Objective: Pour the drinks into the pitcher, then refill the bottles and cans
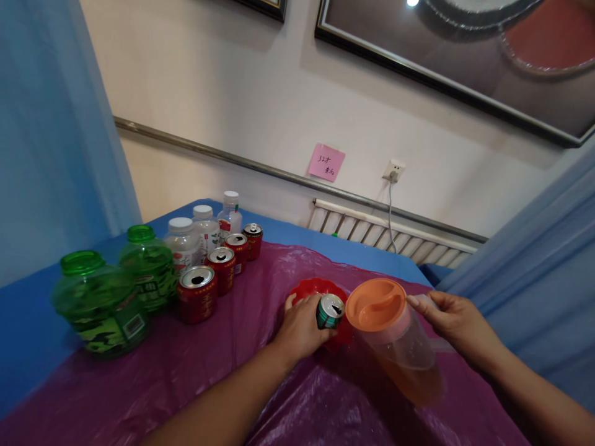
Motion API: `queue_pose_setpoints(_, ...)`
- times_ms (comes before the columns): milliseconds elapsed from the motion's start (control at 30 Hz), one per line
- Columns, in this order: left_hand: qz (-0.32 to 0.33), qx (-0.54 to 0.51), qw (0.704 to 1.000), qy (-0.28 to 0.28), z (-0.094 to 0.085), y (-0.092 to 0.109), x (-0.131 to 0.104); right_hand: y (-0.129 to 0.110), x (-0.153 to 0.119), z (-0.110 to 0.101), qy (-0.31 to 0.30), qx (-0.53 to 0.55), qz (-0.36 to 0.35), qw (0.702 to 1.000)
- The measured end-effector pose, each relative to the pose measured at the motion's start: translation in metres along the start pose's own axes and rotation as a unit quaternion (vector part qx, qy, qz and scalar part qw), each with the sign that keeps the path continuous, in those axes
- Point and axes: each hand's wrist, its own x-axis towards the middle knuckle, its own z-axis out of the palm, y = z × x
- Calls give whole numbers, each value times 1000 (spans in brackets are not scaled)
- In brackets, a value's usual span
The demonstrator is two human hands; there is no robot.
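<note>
Over the red scalloped plastic bowl (318,286), the left hand (300,327) is wrapped around a small green-and-silver metal can (330,313). Just to its right, the right hand (458,323) is clasped on a clear plastic pitcher (406,359), its orange lid (375,305) beside the can, its long axis slanting down rightward. Purple plastic sheeting (272,263) covers the blue table (292,233); a white wall (209,74) stands behind.

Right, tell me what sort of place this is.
Probably a curtained part of an indoor room, its exact use unclear: blue curtains hang on both sides, and a large framed picture hangs above a radiator.
</note>
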Motion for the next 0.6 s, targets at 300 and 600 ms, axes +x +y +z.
queue_pose_setpoints(300, 4, 1, 1000, 2, 1, -2, -1, -2, -2, 0, 0, 6, 4, 1000)
queue_pose_setpoints(600, 8, 1, 1000, 4, 2, -3, 0, -2, -3, 0, 3, 2, 2, 1000)
